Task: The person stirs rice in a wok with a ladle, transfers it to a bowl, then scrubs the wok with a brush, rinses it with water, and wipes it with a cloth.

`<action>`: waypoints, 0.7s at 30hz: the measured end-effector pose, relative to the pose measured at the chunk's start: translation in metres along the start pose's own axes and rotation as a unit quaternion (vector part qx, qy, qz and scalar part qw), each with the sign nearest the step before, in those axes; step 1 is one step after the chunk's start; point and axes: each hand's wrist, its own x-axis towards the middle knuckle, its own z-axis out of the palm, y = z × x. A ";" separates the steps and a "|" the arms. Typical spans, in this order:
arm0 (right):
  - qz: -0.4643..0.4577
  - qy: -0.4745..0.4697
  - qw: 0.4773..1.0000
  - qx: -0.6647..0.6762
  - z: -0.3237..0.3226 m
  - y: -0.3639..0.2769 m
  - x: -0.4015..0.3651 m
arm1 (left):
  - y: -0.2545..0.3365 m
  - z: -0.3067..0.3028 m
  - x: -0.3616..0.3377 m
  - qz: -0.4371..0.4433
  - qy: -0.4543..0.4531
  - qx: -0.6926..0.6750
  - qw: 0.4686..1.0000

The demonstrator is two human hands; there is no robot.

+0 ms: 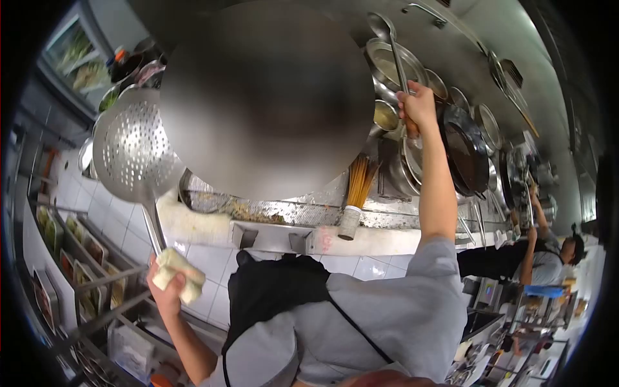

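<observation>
My left hand (pixel 167 289) is closed around the handle of a large perforated strainer (pixel 132 145), with a folded pale cloth (pixel 178 267) in the same grip. The strainer's round bowl is held up at the left, over the stove's edge and the tiled floor. Reaching forward at the right, my right hand (pixel 420 106) grips the wooden handle of a long metal ladle (pixel 396 55). The ladle's bowl points away from me, above a metal pan (pixel 387 64). A big blurred grey round shape (pixel 264 103) fills the middle and hides what lies behind it.
A bamboo wok brush (pixel 361 184) lies at the front of the wet metal stove top (pixel 303 208), where food scraps are scattered. Dark woks (pixel 461 151) and several pots line the right. Food containers (pixel 84 251) fill racks at left. Another person (pixel 541 258) works further right.
</observation>
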 end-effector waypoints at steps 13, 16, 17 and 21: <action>0.211 -0.098 0.626 0.745 -0.013 0.113 0.104 | 0.011 0.073 0.013 -0.086 0.067 -0.074 0.991; 0.095 -0.224 0.533 0.811 -0.015 0.108 0.080 | 0.041 0.133 0.063 -0.111 -0.060 -0.079 0.989; 0.134 -0.258 0.507 0.811 -0.018 0.106 0.080 | 0.045 0.153 0.081 -0.100 -0.099 -0.089 0.986; 0.178 -0.245 0.472 0.828 -0.027 0.042 0.004 | 0.062 0.237 0.147 -0.082 -0.205 -0.119 0.968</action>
